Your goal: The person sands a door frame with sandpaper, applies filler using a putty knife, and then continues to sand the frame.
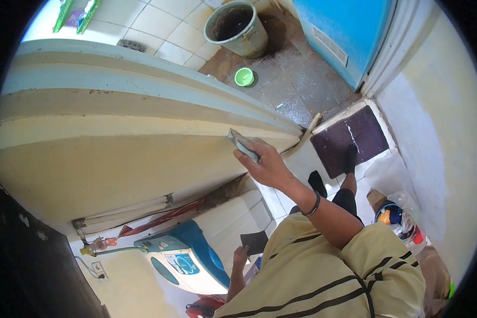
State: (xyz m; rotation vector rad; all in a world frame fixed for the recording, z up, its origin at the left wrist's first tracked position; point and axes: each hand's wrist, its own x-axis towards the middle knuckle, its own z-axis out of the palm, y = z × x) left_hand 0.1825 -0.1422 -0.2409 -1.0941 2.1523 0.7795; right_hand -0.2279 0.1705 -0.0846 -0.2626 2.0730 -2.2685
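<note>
My right hand (265, 165) is raised in front of me, its fingers wrapped round a grey folded piece of sandpaper (242, 144). The pad's tip overlaps the painted cream wall (143, 153) just below the blue-grey door frame (159, 69). Lower down, at my left side, my left hand (240, 258) pinches a dark square sheet of sandpaper (255, 243) by its edge. That sheet hangs beside a white and blue washing machine (188, 259).
Past the doorway stand a grey bucket (253, 40), a green bowl (244, 77) and a blue door (344, 32). A dark mat (355, 135) lies at the threshold near my feet. Bags and a filled container (395, 214) sit to my right. A pipe (124, 212) runs along the wall.
</note>
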